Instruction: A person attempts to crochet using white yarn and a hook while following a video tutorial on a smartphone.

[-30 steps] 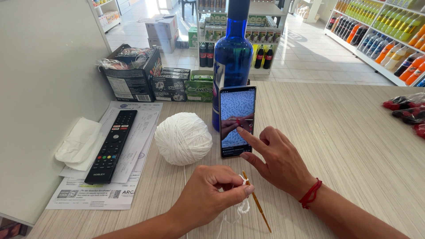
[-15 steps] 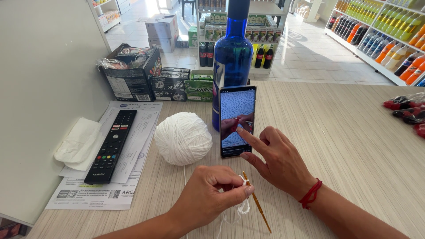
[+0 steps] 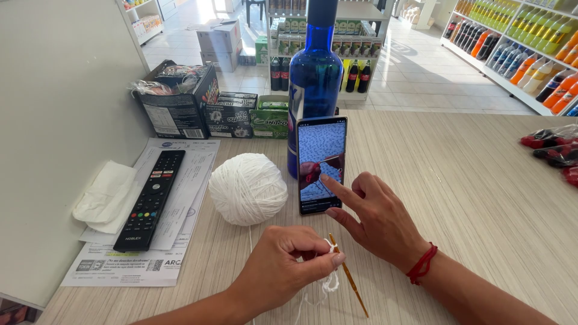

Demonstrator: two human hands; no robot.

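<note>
- Crochet hook (image 3: 348, 275): thin, yellow-brown, pinched in left hand (image 3: 288, 265) between thumb and fingers, shaft slanting down-right over bench (image 3: 481, 198).
- Head view, left hand: closed tight on hook plus a short bit of white yarn work (image 3: 328, 283) hanging just below fingertips. Strand runs back toward white yarn ball (image 3: 248, 188).
- Head view, right hand (image 3: 376, 216): holds nothing, index finger stretched out, tip touching screen of phone (image 3: 322, 164); other fingers loosely curled. Red cord on wrist.
- Phone propped upright against tall blue bottle (image 3: 315, 72); screen shows close-up of hook in stitches.
- Yarn ball sits just left of phone, apart from both hands, looks nearly full.
- Progress, judging by size: only a few loops or a short chain made; no fabric visible yet. Bulk of work left.
- Left side of bench: black remote (image 3: 150, 198) lying on printed papers (image 3: 120, 265), folded white cloth (image 3: 105, 195) beside it, dark carton (image 3: 177, 102) and small flat packs behind.
- Background: shop shelves with bottles, tiled floor.
</note>
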